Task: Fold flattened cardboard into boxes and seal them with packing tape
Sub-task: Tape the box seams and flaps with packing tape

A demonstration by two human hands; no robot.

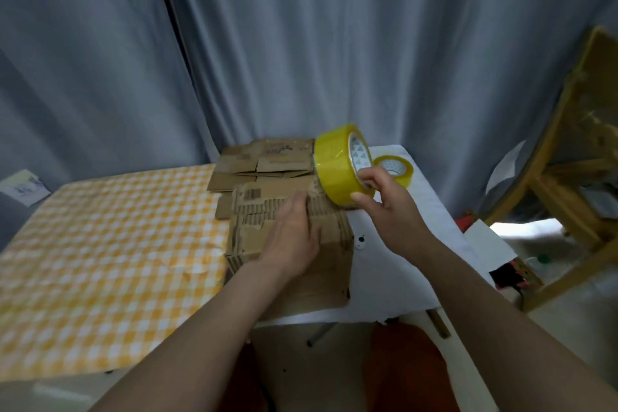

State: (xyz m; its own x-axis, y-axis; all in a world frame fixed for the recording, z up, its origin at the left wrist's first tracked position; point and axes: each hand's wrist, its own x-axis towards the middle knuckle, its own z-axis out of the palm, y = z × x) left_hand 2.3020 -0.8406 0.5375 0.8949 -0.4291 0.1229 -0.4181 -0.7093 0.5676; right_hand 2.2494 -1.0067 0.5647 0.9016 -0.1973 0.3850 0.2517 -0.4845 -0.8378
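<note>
A stack of flattened brown cardboard (334,264) lies on the white part of the table in front of me. My left hand (291,237) rests palm down on top of it, fingers fairly straight. Above the stack's far right corner, my right hand (384,197) holds a roll of yellow packing tape (334,167) on edge, thumb on the outer band and fingers hooked into the core. A second, thinner tape roll (401,167) lies flat on the table just behind. More flattened cardboard (267,160) is piled at the back.
A yellow-and-white checked cloth (110,261) covers the table's left half. Grey curtains (301,43) hang behind. A wooden chair frame (575,150) stands to the right, with papers and clutter on the floor. The white table edge (384,311) runs close to my knees.
</note>
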